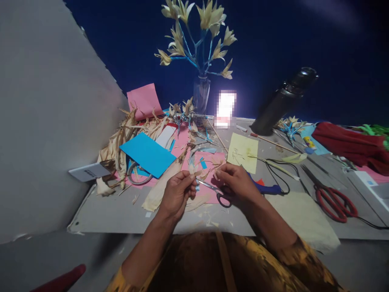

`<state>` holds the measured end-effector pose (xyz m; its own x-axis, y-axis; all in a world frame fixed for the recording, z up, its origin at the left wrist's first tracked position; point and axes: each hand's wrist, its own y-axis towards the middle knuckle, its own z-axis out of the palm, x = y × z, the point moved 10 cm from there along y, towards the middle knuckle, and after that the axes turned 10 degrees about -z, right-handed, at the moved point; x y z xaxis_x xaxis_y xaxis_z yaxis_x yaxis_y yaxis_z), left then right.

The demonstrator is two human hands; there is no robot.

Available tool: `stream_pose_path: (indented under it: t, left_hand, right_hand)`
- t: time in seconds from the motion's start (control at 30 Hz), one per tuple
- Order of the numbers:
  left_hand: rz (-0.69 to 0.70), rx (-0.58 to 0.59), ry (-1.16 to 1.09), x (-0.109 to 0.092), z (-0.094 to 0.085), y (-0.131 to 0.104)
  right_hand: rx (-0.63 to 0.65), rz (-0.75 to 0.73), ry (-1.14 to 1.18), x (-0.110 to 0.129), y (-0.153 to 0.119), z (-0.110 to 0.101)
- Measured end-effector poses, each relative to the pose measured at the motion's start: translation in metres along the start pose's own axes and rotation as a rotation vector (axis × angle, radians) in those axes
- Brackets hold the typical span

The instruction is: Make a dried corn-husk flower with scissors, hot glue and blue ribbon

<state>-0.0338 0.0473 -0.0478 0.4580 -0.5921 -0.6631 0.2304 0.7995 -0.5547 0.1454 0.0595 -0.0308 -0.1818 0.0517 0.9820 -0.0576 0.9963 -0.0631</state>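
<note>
My left hand (179, 190) is closed in a pinch, with a pale dried-husk petal (193, 168) rising from its fingertips. Just to the right, my right hand (235, 180) has thumb and fingers pressed together; whatever may be between them is too small to make out. Small scissors (224, 198) with dark handles lie under the right hand, their blades pointing at the left fingertips. Whether the right hand touches these scissors I cannot tell. Beneath both hands is pink paper (209, 197) with husk scraps and a small blue paper piece (203, 163).
Behind stands a glass vase (201, 95) of husk flowers (209, 18). A dark flask (281, 103), red-handled scissors (336, 202) and a blue-handled tool (270, 189) are on the right. Blue paper (147, 154), a tape roll (131, 175) and dried husks (111, 152) crowd the left.
</note>
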Motion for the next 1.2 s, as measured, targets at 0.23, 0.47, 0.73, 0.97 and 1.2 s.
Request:
stream_pose_path:
  t: [0.23,0.47,0.73,0.97,1.2]
  left_hand:
    - [-0.108,0.142,-0.02,0.022,0.037,-0.004]
    - [0.093,-0.005,0.13,0.021,0.044,-0.005]
    - [0.125,-0.034,0.136,0.019,0.056,-0.015]
    - [0.176,-0.041,0.084,0.018,0.057,-0.022]
    - [0.219,-0.045,0.122,0.018,0.054,-0.024]
  right_hand:
    - [-0.045,0.202,0.694,-0.004,-0.018,0.014]
    - [-0.152,0.072,0.659,0.002,-0.037,0.007]
    - [-0.269,-0.022,0.544,0.002,-0.044,-0.011]
    - [-0.276,-0.019,0.592,0.003,-0.051,-0.011]
    - [-0.258,-0.044,0.596,0.002,-0.054,-0.007]
